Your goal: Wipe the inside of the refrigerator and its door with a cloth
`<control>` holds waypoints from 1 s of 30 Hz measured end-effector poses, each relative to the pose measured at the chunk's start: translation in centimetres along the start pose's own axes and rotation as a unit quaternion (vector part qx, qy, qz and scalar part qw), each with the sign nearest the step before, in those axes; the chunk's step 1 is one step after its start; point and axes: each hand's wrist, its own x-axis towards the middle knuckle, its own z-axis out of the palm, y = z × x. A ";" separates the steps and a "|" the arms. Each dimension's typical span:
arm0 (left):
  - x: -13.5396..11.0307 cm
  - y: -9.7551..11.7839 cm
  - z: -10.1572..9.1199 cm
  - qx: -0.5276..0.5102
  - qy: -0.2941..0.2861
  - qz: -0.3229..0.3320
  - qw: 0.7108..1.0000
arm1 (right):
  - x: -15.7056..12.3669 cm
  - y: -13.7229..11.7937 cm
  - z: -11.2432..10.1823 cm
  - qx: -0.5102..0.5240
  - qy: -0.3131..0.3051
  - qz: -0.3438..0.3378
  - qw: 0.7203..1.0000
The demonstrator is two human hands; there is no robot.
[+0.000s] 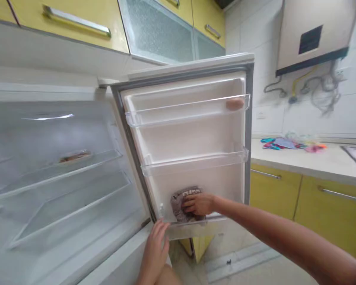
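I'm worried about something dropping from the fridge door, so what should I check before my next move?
1. Fridge door open: ok, swung wide.
2. Right hand on the patterned bundle: ok, fingers against it.
3. Bundle fully seated in the lowest door bin: cannot tell, the hand hides part.
4. Left hand clear of the door's hinge side: not ok, fingertips close to it.
5. Rounded item inside the top bin: ok.

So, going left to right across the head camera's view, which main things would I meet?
Shallow tray of brown items, left hand, dark patterned bundle with the right hand on it, egg-like item, heap of colourful cloth-like pieces, sink.
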 end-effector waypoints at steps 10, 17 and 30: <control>-0.1 -0.2 0.2 -0.023 0.014 -0.004 1.000 | -8.3 0.1 -7.5 -0.055 0.085 0.368 0.924; -0.1 -0.4 0.2 -0.020 0.010 0.001 1.000 | -10.9 -2.2 -4.2 0.002 0.018 0.203 0.979; -0.1 -1.2 1.4 -0.017 0.029 -0.012 0.999 | -13.4 -3.2 -7.6 -0.050 0.009 0.393 0.918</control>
